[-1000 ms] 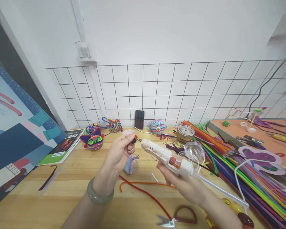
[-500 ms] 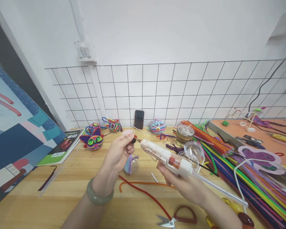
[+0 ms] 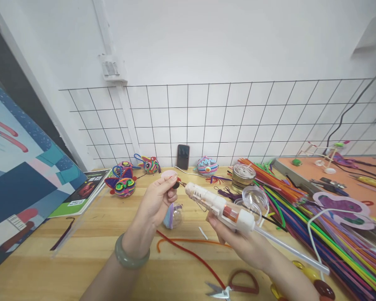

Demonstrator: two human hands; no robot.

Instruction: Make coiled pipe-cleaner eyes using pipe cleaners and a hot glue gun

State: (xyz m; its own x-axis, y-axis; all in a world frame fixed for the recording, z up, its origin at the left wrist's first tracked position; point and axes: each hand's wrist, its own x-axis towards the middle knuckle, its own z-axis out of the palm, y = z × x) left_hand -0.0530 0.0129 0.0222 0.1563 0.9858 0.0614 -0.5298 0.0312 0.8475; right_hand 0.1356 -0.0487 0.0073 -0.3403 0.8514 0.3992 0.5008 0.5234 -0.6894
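My left hand (image 3: 158, 200) is raised over the wooden table (image 3: 90, 234) and pinches a small black round piece (image 3: 176, 184) at its fingertips, with a pale pink disc (image 3: 168, 174) just above the fingers. My right hand (image 3: 235, 238) grips a white hot glue gun (image 3: 221, 207), its nozzle pointed left and touching the black piece. A clear glue stick (image 3: 291, 251) juts from the back of the gun. A green bangle (image 3: 130, 256) circles my left wrist.
Small scissors (image 3: 228, 288) and a red pipe cleaner (image 3: 191, 255) lie near the front edge. A big spread of coloured pipe cleaners (image 3: 316, 217) fills the right side. Decorated balls (image 3: 123, 184), a phone (image 3: 183, 156), a tin (image 3: 242, 175) and a clear dome (image 3: 255, 196) stand behind.
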